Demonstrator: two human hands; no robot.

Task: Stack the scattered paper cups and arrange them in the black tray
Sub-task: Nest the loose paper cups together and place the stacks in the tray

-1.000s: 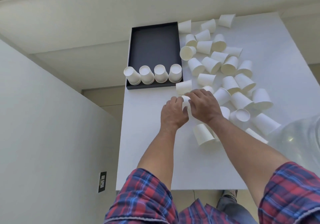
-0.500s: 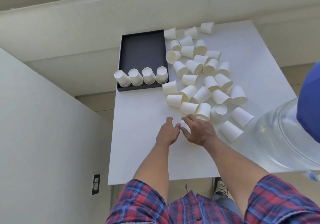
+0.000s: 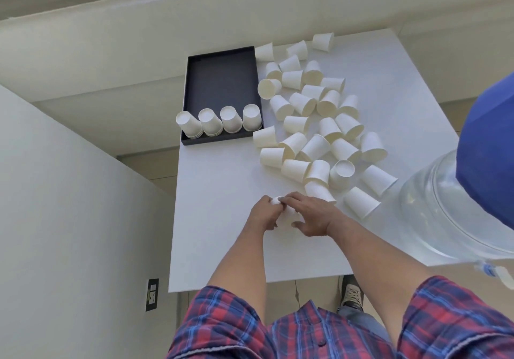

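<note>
Between the hands, near of the tray (image 3: 222, 80), a cup (image 3: 283, 209) lies mostly hidden: left hand (image 3: 262, 215) and right hand (image 3: 311, 215) curl round it. Loose cups (image 3: 314, 125) crowd the bench (image 3: 217, 219) right of the tray; a jug (image 3: 445, 205) is cut off.

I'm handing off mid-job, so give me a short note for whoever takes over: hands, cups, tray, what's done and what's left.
Left hand: grip on a cup at the table's near middle.
Right hand: fingers curled over the same cup or small stack; how many cups are in it is hidden.
Tray: at the table's far left, with four upside-down stacks in a row along its near edge; the rest is bare.
Loose cups: roughly thirty lie on their sides or upside down on the table right of the tray.
Done: four stacks placed.
Left: finish the held stack, place it in the tray, then stack and place the loose cups.
</note>
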